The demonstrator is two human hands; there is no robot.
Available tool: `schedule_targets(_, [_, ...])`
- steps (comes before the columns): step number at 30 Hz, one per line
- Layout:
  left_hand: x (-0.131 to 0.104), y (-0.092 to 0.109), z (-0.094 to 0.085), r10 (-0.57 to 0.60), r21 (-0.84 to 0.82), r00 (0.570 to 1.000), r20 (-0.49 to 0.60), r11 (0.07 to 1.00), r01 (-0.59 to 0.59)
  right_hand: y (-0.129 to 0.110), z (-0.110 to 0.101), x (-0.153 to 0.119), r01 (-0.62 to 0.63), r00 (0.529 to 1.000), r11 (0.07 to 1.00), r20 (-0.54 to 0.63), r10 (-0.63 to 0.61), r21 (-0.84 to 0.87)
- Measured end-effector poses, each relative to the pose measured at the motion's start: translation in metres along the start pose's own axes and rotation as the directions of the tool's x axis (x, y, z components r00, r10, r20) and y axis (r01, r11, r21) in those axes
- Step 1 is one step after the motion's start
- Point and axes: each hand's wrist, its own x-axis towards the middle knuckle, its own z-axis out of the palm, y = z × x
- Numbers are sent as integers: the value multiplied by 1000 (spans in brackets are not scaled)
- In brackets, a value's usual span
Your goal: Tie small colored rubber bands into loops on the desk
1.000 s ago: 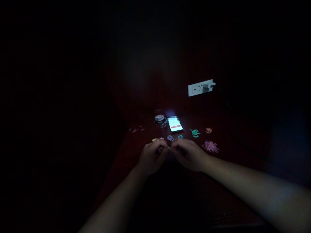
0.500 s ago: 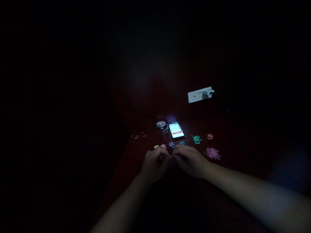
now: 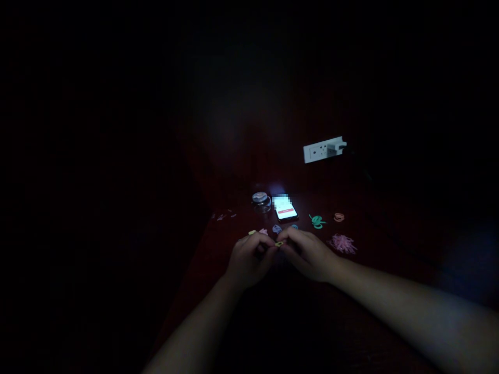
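Between the fingertips of both hands is a small yellow band (image 3: 278, 244). My left hand (image 3: 251, 259) pinches its left side, and my right hand (image 3: 307, 253) pinches its right side. Just beyond the fingers lie small piles of bands: yellow (image 3: 252, 232), light pink (image 3: 263, 232), purple (image 3: 276, 228) and blue (image 3: 294, 227), some partly hidden by the hands. Right of my right hand are a green bunch (image 3: 317, 222), an orange bunch (image 3: 339, 217) and a larger pink pile (image 3: 343, 243).
A lidded clear jar (image 3: 261, 202) stands beside a lit phone (image 3: 286, 208) on the dark red table (image 3: 198, 259). Thin pale pieces (image 3: 222, 216) lie at the table's left. A white socket panel (image 3: 323, 149) with a plug is on the wall.
The fingertips have drawn slightly apart, and the yellow band between them shows more clearly. The view has shifted a little.
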Motion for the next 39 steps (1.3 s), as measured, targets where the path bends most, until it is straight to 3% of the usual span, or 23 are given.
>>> schedule_targets(14, [3,2,-1,36,15,999,4,999,-37,5,1,0,-27,999,1000,-25,27,8])
schedule_targets(28, [1,-2,0,-49,11,999,-10,999,49,5,2,0,25,999,999,-29,-26,-48])
schedule_targets(39, [2,0,-4,87,-71,994,60,994,-82,4,3,3,-29,998,997,-49,26,-69])
